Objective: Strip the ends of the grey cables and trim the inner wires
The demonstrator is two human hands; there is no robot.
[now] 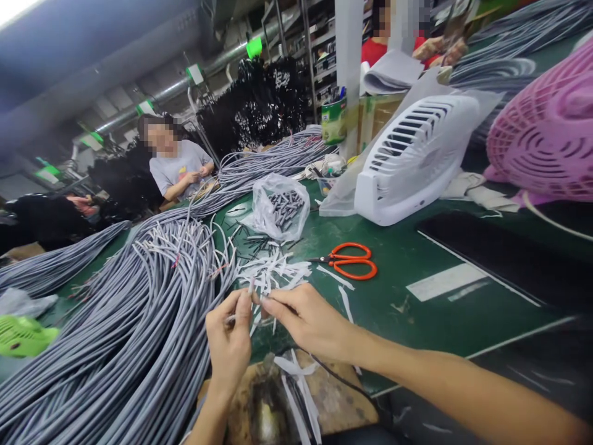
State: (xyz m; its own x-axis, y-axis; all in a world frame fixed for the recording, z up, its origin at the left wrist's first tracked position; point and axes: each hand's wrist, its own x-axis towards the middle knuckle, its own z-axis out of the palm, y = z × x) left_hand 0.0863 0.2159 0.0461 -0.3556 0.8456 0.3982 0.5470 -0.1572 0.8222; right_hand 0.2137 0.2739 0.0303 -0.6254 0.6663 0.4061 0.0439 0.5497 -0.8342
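Observation:
My left hand (228,337) is closed, thumb against forefinger, on a thin grey cable (251,285) whose pale end sticks up between the fingers. Close against it, my right hand (308,315) pinches at the same spot; what its fingertips hold is too small to tell. White paper-like strips (278,270) lie scattered just beyond both hands. Scissors with orange handles (354,269) rest on the green table to the right of the strips. Left of my hands spreads a large bundle of grey cables (152,321), many with stripped white ends.
Behind the strips sits a clear plastic bag (278,207) of short grey tubes. A white fan (417,161) and a pink fan (546,130) stand at the right. Below my hands is a stained board (333,402). Two people work across the table.

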